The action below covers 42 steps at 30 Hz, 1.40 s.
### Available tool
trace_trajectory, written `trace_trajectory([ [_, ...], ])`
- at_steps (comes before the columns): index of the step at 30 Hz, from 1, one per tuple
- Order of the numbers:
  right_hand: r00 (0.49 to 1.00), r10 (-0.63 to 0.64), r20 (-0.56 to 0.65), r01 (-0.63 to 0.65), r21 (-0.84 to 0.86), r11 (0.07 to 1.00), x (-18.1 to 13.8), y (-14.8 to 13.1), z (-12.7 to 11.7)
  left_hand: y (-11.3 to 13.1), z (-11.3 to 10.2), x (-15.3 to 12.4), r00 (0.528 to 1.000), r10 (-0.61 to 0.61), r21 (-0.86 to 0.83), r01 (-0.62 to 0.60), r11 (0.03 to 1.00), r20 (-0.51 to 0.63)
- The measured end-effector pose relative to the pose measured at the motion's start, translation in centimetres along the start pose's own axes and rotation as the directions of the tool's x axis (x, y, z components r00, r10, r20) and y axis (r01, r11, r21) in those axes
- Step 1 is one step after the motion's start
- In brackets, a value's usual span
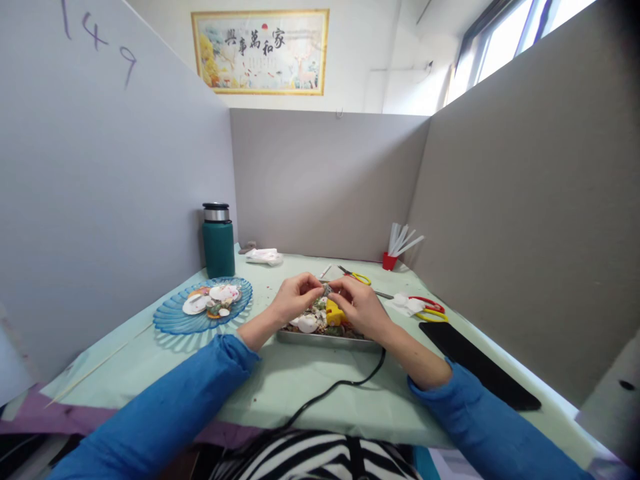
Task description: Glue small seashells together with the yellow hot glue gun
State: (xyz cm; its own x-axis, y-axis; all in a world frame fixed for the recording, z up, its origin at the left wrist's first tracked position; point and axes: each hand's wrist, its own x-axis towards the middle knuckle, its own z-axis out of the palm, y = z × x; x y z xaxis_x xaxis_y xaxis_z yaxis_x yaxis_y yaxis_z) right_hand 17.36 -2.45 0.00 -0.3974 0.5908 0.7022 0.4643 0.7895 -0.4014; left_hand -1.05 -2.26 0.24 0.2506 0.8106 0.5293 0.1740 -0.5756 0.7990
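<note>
My left hand (299,295) and my right hand (361,307) meet above a shallow metal tray (327,340). Fingertips of both hands pinch a small grey piece (327,290), too small and partly covered for its kind to show. Inside the tray lie white shells (306,324), greenish bits and small pebble-like pieces. A yellow block with holes (335,313) stands in the tray just below my right fingers. Part of the tray's far side is hidden behind my hands.
To the left, a blue fluted plate (167,320) bears several shells, with a green bottle (219,247) behind. Scissors (430,309), a black phone-like slab (480,363) and a red cup of white sticks (390,261) are at right. A black cable (330,388) crosses the front.
</note>
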Motion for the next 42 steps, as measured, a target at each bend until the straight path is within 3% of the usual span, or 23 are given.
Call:
trace_trajectory([
  [4,0.987,0.154,0.049,-0.161,0.233,0.959,0.2,0.4,0.3,0.0,0.2,0.1,1.0,0.014,-0.038,-0.015,0.999,-0.024],
  [10,0.949,0.298,0.105,-0.309,0.509,0.804,0.8,-0.1,-0.3,0.4,0.3,0.1,0.998,-0.034,-0.138,0.026,0.99,-0.058],
  [17,0.928,0.318,0.194,-0.367,0.617,0.696,0.8,-1.3,-0.8,0.0,0.1,0.1,0.998,0.014,-0.167,-0.004,0.986,0.058],
  [23,0.955,0.236,0.178,-0.296,0.564,0.771,0.7,-0.8,-0.2,-0.1,-0.1,0.0,0.996,0.0,-0.203,0.019,0.979,0.093],
  [29,0.98,0.2,-0.021,-0.181,0.339,0.923,0.4,0.5,0.0,0.1,0.2,0.1,0.996,-0.025,-0.328,0.05,0.943,0.082],
  [33,0.985,0.078,-0.152,-0.053,0.16,0.986,0.3,0.2,-0.3,0.1,0.2,0.1,0.992,-0.036,-0.331,0.073,0.941,0.117],
  [37,0.992,-0.027,-0.126,0.034,0.055,0.998,0.1,-0.4,-0.4,0.2,0.1,0.0,0.987,-0.046,-0.266,0.086,0.96,0.154],
  [42,0.99,-0.058,-0.126,0.061,0.02,0.998,-0.1,-0.2,-0.2,-0.1,0.0,0.0,0.971,-0.049,-0.125,0.08,0.989,0.232],
])
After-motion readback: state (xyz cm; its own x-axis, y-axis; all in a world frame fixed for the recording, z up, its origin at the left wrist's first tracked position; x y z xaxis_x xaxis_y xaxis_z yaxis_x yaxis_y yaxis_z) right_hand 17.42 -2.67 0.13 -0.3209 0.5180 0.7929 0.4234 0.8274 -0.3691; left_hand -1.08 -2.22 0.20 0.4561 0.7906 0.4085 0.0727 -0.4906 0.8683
